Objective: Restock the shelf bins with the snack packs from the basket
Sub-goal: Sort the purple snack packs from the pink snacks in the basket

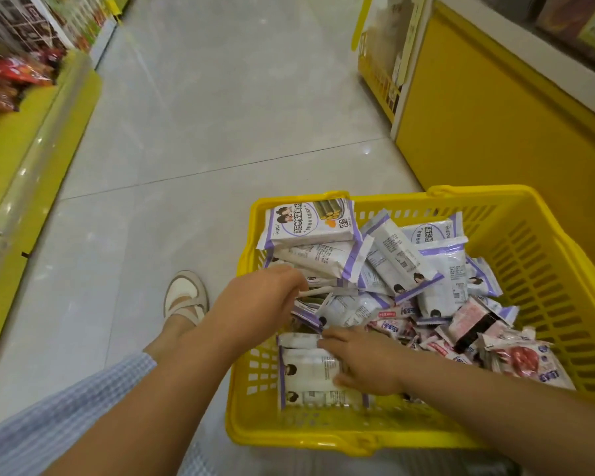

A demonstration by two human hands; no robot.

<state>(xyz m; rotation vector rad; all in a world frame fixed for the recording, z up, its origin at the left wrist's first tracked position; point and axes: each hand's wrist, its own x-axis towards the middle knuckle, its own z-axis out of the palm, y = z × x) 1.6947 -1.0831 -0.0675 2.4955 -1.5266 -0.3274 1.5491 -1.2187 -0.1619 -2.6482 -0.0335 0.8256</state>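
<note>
Stock: snack packs, loose-piled in a yellow plastic basket that stands on the aisle floor. We count two sorts: white packs with purple ends, heaped toward the far and left side, and smaller pink packs gathered at the right. None has reached a bin yet. The shelf bins lie well apart to the left and hold red bags. Hands: both are inside the basket and near each other but not touching. The left hand is knuckles-up with its fingers curled down among the white packs. We cannot tell whether they have closed on one, since the fingertips are hidden. The right hand straddles the near pack, which stands against the basket's near-left wall, with fingers over its upper edge and thumb at its lower side. Handling, in our judgement: each pack is light, sealed film puffed with air around a firmer core. It will give under the fingers, it is slick on its faces, and its contents may crush if squeezed hard. We would take hold across the broad middle, thumb opposite fingers, or gather several flat-stacked packs at once between both hands. The crimped purple ends offer a pinch point, but a pack held there may swing. Packs in the heap overlap, so lifting one may drag or spill its neighbours.
</note>
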